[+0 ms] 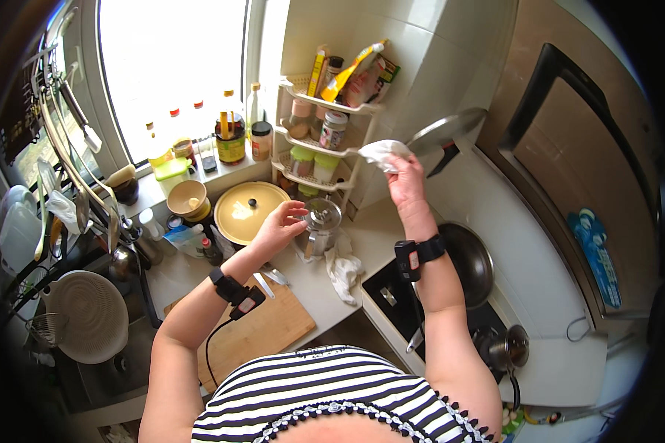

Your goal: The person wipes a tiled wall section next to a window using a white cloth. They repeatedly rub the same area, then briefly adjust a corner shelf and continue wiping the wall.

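My right hand is raised by the tiled corner, its fingers closed on a crumpled white cloth or tissue. Just behind it, a pan lid leans against the wall. My left hand hovers in front of a yellow pot lid with a black knob, fingers curved and apart, holding nothing. Close to its fingertips stands a clear-lidded metal canister; whether they touch it I cannot tell. A rumpled white cloth lies on the counter beside the canister.
A tiered plastic rack holds jars and packets. Bottles line the windowsill. Knives rest near the wooden cutting board. At right, a frying pan and small pot sit on the stove. A colander is over the sink.
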